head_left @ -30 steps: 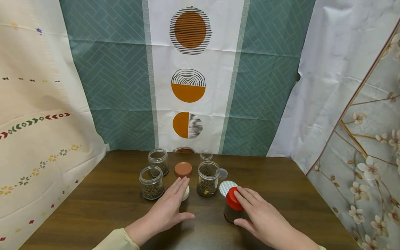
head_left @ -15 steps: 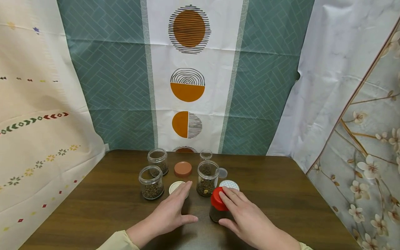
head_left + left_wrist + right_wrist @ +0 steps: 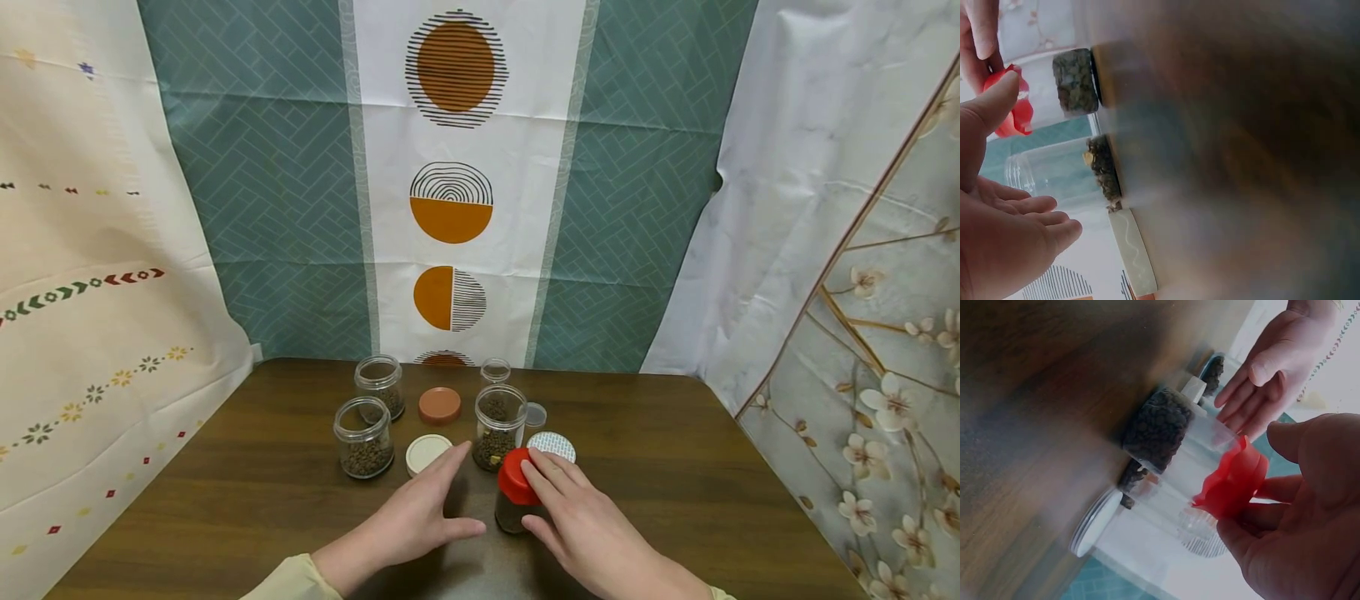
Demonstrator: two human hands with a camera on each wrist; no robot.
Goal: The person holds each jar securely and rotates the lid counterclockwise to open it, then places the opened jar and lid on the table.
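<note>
A clear jar (image 3: pixel 1160 428) partly filled with dark pellets stands upright under a red scalloped lid (image 3: pixel 516 477). My right hand (image 3: pixel 588 525) has its fingers against the right side of that lid, with the thumb held apart from it. In the head view, my left hand (image 3: pixel 408 521) hovers to the left of this jar, palm inward and fingers extended, holding nothing. Just behind the red-lidded jar is an uncovered clear jar (image 3: pixel 495 442) of brown pellets. A cream lid (image 3: pixel 427 452) lies beyond my left fingertips.
Two uncovered pellet jars, one nearer (image 3: pixel 364 454) and one farther (image 3: pixel 379 387), stand at the left. A terracotta lid (image 3: pixel 439 406) lies between the jar groups. Right of centre are a patterned white lid (image 3: pixel 552 446), a small clear lid (image 3: pixel 536 414) and a small clear container (image 3: pixel 495 372).
The red-lidded jar has moved left along the table together with my right hand. My left hand has shifted slightly right, uncovering the cream lid.
</note>
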